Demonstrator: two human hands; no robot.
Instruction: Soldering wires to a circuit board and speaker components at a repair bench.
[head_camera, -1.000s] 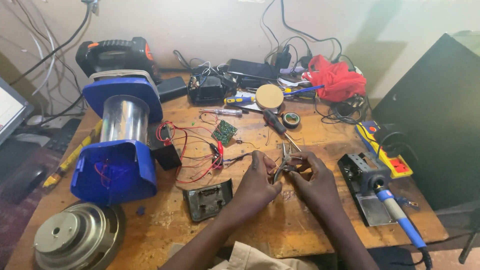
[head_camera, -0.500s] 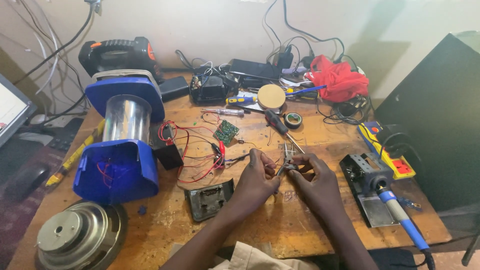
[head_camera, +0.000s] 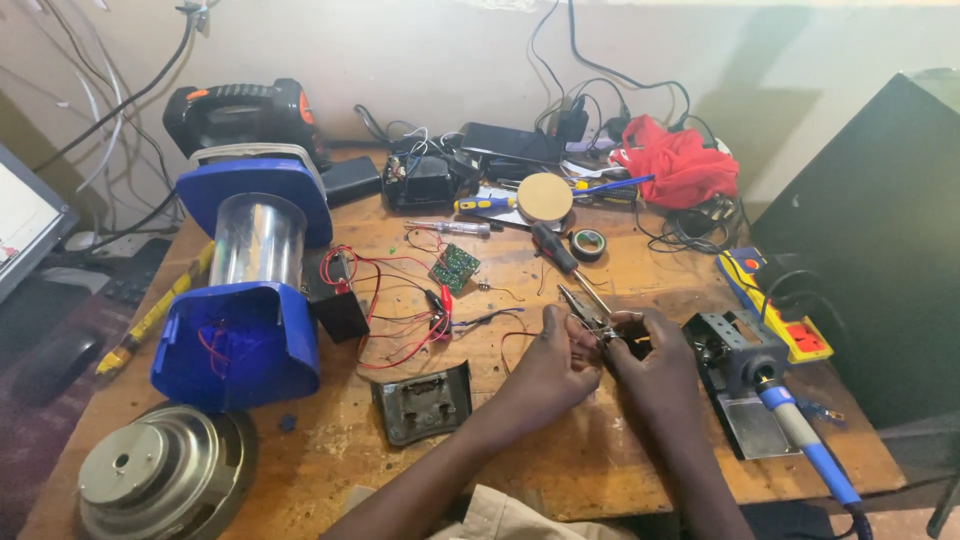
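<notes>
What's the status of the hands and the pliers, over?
Left hand and right hand together mid-bench, both closed around pliers and a small part, too hidden to identify. Red wires lie just left; soldering iron just right.

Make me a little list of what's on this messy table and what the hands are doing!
left hand: pinching a small part, beside the pliers
right hand: closed on the same small part, touching the left hand
wires: red and black tangle left of the hands
circuit board: green, lying among the wires
lantern: blue, on its side
speaker: near left corner
soldering iron: blue handle, in its stand at right
table: wooden
</notes>
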